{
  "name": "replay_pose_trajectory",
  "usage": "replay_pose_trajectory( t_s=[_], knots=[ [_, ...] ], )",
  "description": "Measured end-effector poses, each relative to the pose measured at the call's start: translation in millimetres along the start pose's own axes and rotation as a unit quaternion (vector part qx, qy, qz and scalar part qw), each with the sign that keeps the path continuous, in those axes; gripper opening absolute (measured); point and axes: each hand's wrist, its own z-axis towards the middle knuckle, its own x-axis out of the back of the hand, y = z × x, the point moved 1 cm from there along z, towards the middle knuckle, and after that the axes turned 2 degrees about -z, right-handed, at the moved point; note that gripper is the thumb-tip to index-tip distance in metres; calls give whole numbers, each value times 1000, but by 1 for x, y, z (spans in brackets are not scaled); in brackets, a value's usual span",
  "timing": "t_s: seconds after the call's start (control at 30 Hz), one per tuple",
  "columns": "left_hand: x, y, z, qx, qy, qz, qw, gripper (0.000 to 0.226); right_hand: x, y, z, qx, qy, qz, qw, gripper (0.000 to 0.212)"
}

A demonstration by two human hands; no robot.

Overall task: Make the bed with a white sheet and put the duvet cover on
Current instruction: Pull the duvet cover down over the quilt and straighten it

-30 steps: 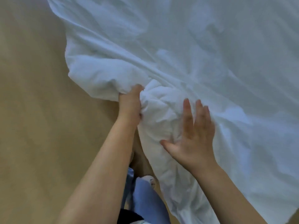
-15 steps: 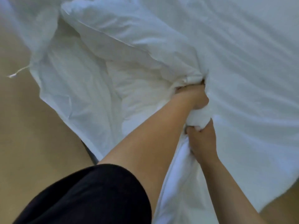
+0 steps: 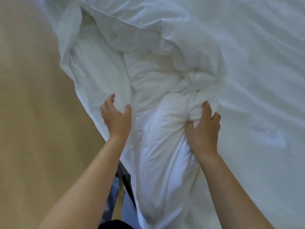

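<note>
Beige floor (image 3: 33,113) left, white-covered bed (image 3: 267,66) right, bearing one crumpled white fabric duvet cover (image 3: 92,75): right hand (image 3: 203,131) grips the padded white duvet corner (image 3: 173,113), while left hand (image 3: 115,119), clutching it half a second ago, now lies loose-fingered and empty (stuffing seemingly mid-way).

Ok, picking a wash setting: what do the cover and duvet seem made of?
Cover: thin woven cloth, cotton-like, matte white. It creases finely and bunches tight in the right hand. Duvet: padded, with a soft white shell over a fill. It lies in thick rounded rolls. What the fill is cannot be told.
</note>
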Motion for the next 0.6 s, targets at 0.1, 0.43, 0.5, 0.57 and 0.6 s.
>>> replay_pose_trajectory(
  t_s=[0.1,0.43,0.5,0.57,0.6],
  knots=[
    [10,-62,13,340,-19,-28,940,106,-12,-16,-8,20,19,37,999,71],
    [39,-123,38,331,65,-121,934,17,-36,-60,-47,14,79,154,985,106],
    [42,-124,44,356,47,-180,916,20,-46,-72,-59,15,74,144,987,110],
    [39,-117,43,412,-34,-233,880,19,-55,-85,-72,28,76,131,988,111],
    [38,-113,38,427,-87,-229,870,21,-58,-91,-77,41,77,128,988,110]
  ],
)
